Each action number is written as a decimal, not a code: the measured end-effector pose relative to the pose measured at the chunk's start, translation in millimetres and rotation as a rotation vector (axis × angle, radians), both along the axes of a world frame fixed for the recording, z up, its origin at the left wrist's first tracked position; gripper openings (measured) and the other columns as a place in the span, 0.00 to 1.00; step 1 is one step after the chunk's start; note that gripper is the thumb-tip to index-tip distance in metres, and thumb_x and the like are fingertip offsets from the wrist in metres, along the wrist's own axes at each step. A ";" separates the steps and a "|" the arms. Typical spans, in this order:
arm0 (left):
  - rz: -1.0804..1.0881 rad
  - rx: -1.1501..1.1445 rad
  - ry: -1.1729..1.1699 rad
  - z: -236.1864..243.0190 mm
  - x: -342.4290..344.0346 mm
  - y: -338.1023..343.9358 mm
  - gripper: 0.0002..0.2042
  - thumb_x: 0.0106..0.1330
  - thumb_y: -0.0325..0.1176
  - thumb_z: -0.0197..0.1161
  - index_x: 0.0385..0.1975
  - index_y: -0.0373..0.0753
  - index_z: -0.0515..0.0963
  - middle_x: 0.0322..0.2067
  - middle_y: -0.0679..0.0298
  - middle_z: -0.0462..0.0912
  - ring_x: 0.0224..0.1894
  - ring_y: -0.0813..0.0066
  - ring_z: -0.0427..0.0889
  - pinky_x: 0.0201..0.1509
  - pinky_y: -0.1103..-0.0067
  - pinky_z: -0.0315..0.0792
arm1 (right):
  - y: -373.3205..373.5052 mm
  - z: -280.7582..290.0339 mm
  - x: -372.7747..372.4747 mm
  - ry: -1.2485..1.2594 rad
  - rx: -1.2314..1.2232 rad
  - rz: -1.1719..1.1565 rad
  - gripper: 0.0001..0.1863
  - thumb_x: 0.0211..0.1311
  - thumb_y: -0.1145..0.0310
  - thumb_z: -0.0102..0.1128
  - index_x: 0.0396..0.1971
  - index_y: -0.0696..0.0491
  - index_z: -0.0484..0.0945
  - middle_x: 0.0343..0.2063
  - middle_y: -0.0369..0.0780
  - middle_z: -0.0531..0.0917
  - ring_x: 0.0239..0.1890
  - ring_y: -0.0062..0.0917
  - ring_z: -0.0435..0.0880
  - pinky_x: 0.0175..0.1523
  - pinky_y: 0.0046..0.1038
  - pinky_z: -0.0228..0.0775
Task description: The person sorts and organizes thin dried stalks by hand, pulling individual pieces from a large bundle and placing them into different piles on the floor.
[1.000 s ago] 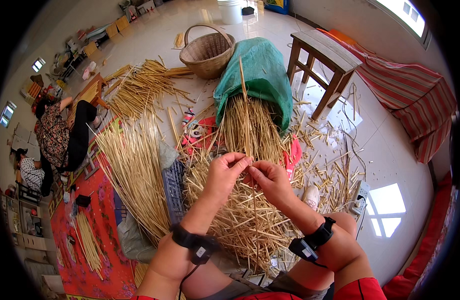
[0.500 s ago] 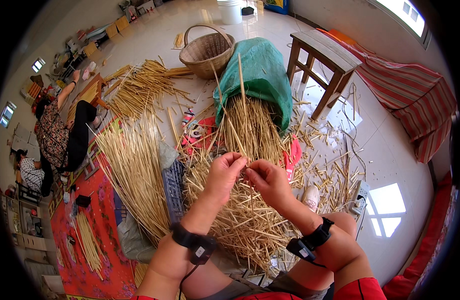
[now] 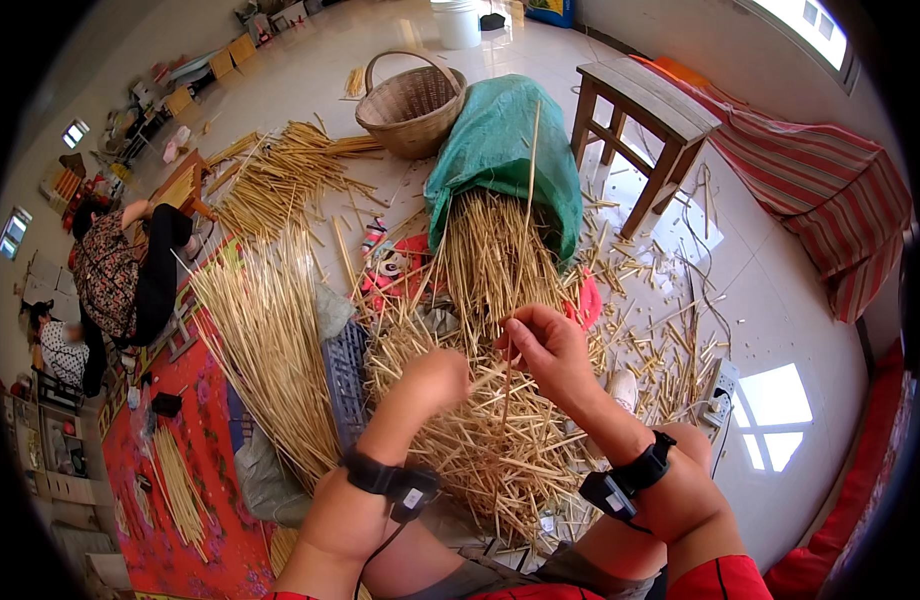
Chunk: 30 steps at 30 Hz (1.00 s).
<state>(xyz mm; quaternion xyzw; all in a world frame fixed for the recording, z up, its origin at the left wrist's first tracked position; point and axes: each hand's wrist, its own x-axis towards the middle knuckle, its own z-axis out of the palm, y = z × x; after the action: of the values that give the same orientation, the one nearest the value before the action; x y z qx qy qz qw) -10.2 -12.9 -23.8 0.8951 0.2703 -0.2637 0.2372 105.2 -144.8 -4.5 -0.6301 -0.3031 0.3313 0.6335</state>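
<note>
My right hand point(image 3: 548, 352) pinches a thin straw stalk point(image 3: 533, 160) between thumb and fingers, over the heap of straw. The stalk seems to rise past the green sack, while a darker brown strip point(image 3: 507, 392) hangs below the fingertips. Left of it, my left hand point(image 3: 435, 384) is apart from the stalk, smeared by motion with its fingers curled away; whether it holds anything is hidden. Below both hands lies a loose heap of short straw pieces point(image 3: 500, 460). More stalks point(image 3: 495, 250) spill from the mouth of the green sack point(image 3: 515, 130).
A long straw bundle point(image 3: 270, 330) leans beside a blue plastic crate point(image 3: 346, 385). Farther off are a wicker basket point(image 3: 412, 108), a straw pile point(image 3: 280, 180) and a wooden stool point(image 3: 650, 115). A power strip point(image 3: 720, 392) lies at right. Two people sit at far left.
My left hand has moved down and left, away from the right hand. The right hand has shifted slightly right, and the upright stalk now stands farther right.
</note>
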 end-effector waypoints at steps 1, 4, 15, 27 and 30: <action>-0.099 -0.056 0.091 -6.2 -2.5 0.0 0.06 0.52 0.32 0.60 0.28 0.39 0.80 0.25 0.56 0.81 0.32 0.64 0.81 0.36 0.73 0.73 | -0.1 -0.9 -0.1 -0.011 0.004 0.006 0.07 0.64 0.72 0.50 0.33 0.59 0.73 0.23 0.35 0.80 0.24 0.12 0.76 0.29 0.17 0.68; -0.175 -0.012 -0.025 -1.2 -6.1 -5.6 0.09 0.54 0.30 0.59 0.35 0.40 0.79 0.30 0.56 0.81 0.35 0.61 0.81 0.38 0.72 0.73 | -1.4 -0.5 -1.0 -0.007 -0.014 0.036 0.07 0.64 0.72 0.51 0.33 0.60 0.73 0.22 0.35 0.80 0.25 0.13 0.76 0.29 0.17 0.69; 0.601 -0.783 -1.135 27.7 12.8 -0.8 0.11 0.64 0.31 0.57 0.43 0.33 0.73 0.28 0.63 0.80 0.19 0.90 0.66 0.23 0.92 0.61 | -1.4 -25.2 -21.1 -0.008 -0.174 0.252 0.08 0.61 0.71 0.54 0.28 0.61 0.75 0.20 0.37 0.80 0.22 0.15 0.77 0.29 0.20 0.71; 0.542 -0.727 -1.035 20.8 15.8 -20.1 0.04 0.63 0.27 0.58 0.33 0.33 0.75 0.24 0.69 0.80 0.22 0.90 0.71 0.24 0.90 0.65 | -0.1 7.8 20.3 -0.084 0.014 -0.057 0.08 0.58 0.71 0.59 0.33 0.60 0.77 0.23 0.34 0.80 0.25 0.12 0.75 0.30 0.16 0.67; 0.539 -0.723 -1.063 19.6 20.0 -23.3 0.04 0.64 0.27 0.57 0.33 0.33 0.75 0.23 0.69 0.79 0.21 0.90 0.71 0.22 0.90 0.64 | 0.5 12.3 21.5 -0.067 0.066 -0.075 0.08 0.58 0.71 0.59 0.33 0.60 0.77 0.22 0.34 0.79 0.25 0.11 0.74 0.29 0.15 0.66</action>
<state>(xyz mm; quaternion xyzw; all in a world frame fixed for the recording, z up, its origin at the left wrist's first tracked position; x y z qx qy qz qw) 9.9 -36.2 -4.2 0.6694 0.2255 0.2049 0.6775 126.7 -144.4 7.8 -0.6305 -0.3113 0.2758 0.6553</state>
